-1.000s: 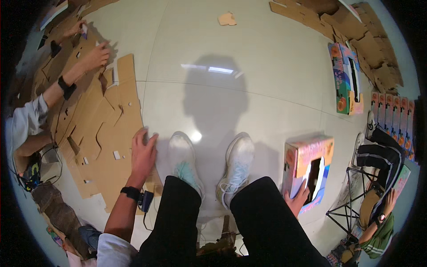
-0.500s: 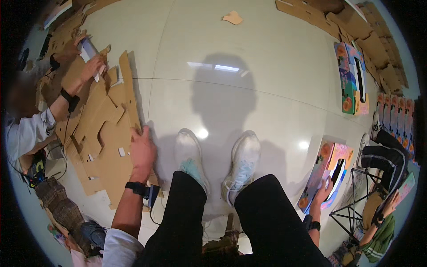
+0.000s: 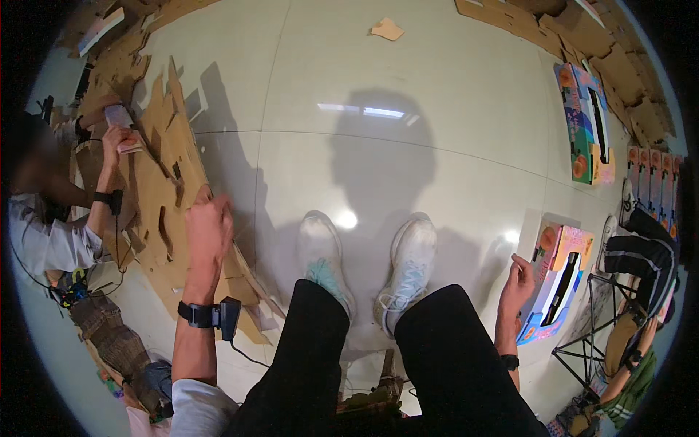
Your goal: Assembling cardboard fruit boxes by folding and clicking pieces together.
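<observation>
On the left, my left hand [image 3: 209, 222] is closed on the edge of a large flattened sheet of brown cardboard [image 3: 169, 175]. The sheet has cut slots and is tilted up off the floor along its near edge. Beside a colourful carton [image 3: 559, 280] with a dark slot in its top, my right hand [image 3: 516, 284] is raised with the index finger stretched out and the others partly curled. It holds nothing that I can see. Whether it still touches the carton's side, I cannot tell.
Another colourful carton [image 3: 588, 124] lies farther off at the right. At the left a co-worker's hand [image 3: 118, 142] holds a pale printed piece above the cardboard. A black-framed stool [image 3: 593, 328] and a seated person are at the right. A cardboard scrap [image 3: 386, 29] lies ahead on the tiled floor [image 3: 291, 95].
My left hand has tipped the cardboard sheet up and moved slightly left. My right hand has come off the carton's slot and moved forward to its left side.
</observation>
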A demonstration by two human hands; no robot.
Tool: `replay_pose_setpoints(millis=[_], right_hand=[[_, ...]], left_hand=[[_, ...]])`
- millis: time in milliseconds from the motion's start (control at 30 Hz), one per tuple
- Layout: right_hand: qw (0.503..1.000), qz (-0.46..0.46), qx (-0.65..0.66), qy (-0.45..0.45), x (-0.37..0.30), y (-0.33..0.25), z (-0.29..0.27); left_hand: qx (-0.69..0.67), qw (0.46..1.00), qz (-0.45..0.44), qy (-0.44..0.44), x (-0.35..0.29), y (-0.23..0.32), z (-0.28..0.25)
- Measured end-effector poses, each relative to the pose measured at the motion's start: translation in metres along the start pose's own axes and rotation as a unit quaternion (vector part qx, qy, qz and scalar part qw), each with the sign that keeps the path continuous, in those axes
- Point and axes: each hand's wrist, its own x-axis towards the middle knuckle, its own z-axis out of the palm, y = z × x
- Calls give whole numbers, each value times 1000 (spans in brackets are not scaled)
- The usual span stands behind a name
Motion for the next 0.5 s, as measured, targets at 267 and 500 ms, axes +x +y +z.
replay_pose_setpoints(millis=[267,500], right_hand=[[993,55,75,-76,8,-18,20],[974,88,93,-188,9,-72,36]], left_hand=[[-42,999,-3,20,11,33,-33],[-277,958,80,8,38,126,-42]])
